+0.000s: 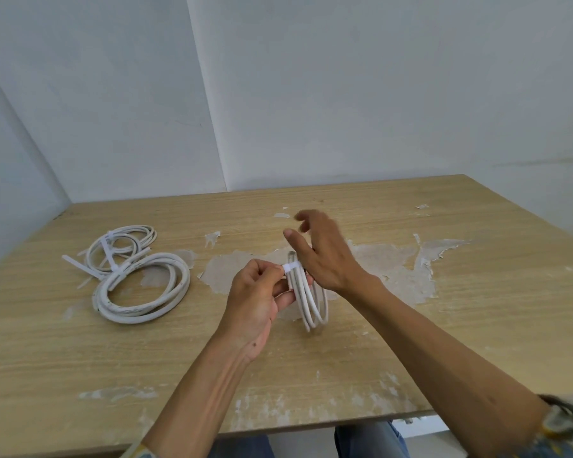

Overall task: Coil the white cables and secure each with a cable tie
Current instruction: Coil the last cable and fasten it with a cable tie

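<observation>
A coil of thin white cable [306, 304] stands upright above the middle of the wooden table [444, 325]. A white cable tie [291, 267] is wrapped around the top of its loops. My left hand [257, 297] pinches the tie at the coil's left side, with its lower fingers under the loops. My right hand [321, 251] hovers just behind and above the coil, fingers spread and slightly blurred, holding nothing. Its palm hides the coil's far side.
Two tied white cable coils lie at the left of the table: a thick one [143, 287] and a thinner one [121, 247] behind it, with tie tails sticking out. The tabletop veneer is peeled in patches. Walls stand close behind and to the left.
</observation>
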